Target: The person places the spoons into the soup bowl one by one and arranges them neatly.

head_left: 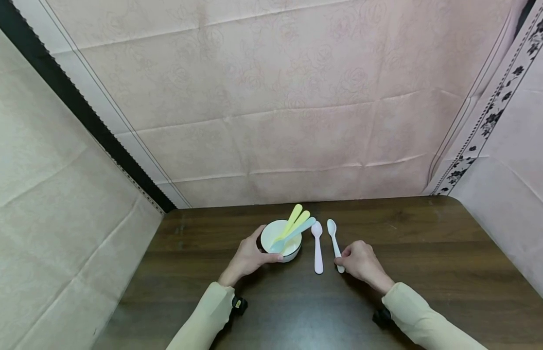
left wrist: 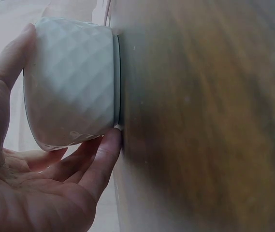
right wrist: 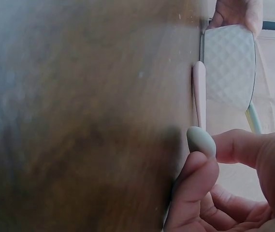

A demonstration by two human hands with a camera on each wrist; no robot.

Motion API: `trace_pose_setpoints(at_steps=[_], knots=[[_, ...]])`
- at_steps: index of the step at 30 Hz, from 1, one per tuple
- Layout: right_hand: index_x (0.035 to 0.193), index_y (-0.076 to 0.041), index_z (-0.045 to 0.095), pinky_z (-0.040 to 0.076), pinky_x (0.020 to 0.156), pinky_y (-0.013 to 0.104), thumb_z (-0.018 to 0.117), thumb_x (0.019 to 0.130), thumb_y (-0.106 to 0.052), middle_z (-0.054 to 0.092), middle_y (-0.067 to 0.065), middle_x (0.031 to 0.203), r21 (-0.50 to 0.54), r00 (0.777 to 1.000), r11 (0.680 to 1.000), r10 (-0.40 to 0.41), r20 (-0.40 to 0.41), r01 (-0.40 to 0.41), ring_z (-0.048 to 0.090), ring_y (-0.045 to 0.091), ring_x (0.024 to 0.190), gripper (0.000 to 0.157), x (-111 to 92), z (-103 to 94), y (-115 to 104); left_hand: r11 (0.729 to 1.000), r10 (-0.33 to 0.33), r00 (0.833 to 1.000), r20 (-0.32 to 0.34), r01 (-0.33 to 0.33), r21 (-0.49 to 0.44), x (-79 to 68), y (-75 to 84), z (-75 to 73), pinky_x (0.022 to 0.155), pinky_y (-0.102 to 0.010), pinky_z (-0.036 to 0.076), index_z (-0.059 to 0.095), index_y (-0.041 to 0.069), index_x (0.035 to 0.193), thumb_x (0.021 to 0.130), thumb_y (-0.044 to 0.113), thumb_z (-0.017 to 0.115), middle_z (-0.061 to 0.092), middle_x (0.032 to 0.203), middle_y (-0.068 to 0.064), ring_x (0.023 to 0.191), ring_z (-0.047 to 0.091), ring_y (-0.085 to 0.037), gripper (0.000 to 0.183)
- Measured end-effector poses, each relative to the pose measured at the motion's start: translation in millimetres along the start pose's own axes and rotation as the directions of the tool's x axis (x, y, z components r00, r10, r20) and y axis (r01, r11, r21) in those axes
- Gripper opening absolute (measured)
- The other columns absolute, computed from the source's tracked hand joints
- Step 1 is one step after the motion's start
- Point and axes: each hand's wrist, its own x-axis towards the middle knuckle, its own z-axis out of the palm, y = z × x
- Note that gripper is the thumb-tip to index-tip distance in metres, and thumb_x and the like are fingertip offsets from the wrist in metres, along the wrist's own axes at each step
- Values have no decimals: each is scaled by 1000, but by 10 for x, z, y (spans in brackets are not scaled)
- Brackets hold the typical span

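My left hand grips a white bowl with a diamond-patterned side, thumb on the near side and fingers round the far side. Inside the bowl lean two yellow-green spoons and a light blue spoon, their handles sticking out over the rim towards the upper right. A pale pink spoon lies on the table just right of the bowl. Farther right, my right hand pinches the handle end of a pale blue-white spoon between thumb and fingers. That handle end shows close up in the right wrist view.
The dark brown wooden table extends round the hands. Behind its far edge hangs a pale patterned cloth, with more cloth on both sides. Each wrist carries a small black device.
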Motion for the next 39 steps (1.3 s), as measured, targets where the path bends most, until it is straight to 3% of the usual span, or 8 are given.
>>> trace_pose_setpoints(at_steps=[12,17,25,39], knots=[[78,-5,78,45,56,29,84,91,-14,67,2,67,45,1000,999,18,1,-18,57,16,63,17,-28,-32,1,999,27,1000,-1,-27,16,5,4,-11,117,-59,48,50,21,162,79,45,99,65,153,-11,140,60,-33,100],[81,-4,79,46,56,29,83,92,-14,67,1,65,86,999,996,29,15,-30,59,14,62,17,-42,-59,-4,996,80,997,-3,-80,33,18,-46,-7,112,-56,51,50,20,161,80,53,96,66,151,-12,136,61,-32,99],[88,0,80,48,58,29,81,94,-14,70,2,70,162,998,985,51,38,-56,62,13,64,15,-43,-71,-2,1000,11,1000,0,-11,12,23,-3,-8,118,-58,48,49,21,162,79,41,100,64,154,-10,142,59,-32,100],[94,6,80,56,60,27,80,96,-10,73,3,72,269,997,962,27,68,-44,63,12,64,17,-92,-169,-48,1000,1,1000,-7,-1,-7,-6,10,1,119,-59,46,50,20,161,78,40,100,64,154,-10,143,58,-32,99]])
